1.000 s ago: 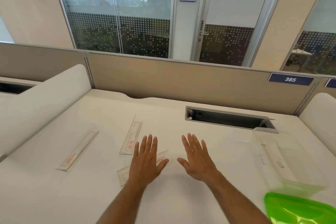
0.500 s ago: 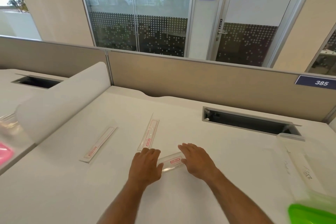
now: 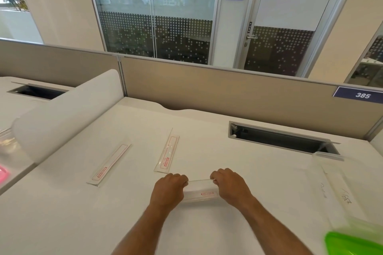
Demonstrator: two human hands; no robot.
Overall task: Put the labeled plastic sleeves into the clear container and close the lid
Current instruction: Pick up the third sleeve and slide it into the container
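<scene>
Head view, nearest first: a green lid [image 3: 352, 244] lies at the near right corner of the white desk [image 3: 248, 161], and just beyond it stands the clear container [image 3: 339, 188] — open, with handwriting on its side; its contents cannot be told. Nearer the middle, left hand [image 3: 169, 189] and right hand [image 3: 230, 186] each pinch one end of a labeled sleeve [image 3: 200, 191], knuckles up. Farther left, two more sleeves [image 3: 166, 151] lie flat — the outer one [image 3: 109, 164] well apart.
</scene>
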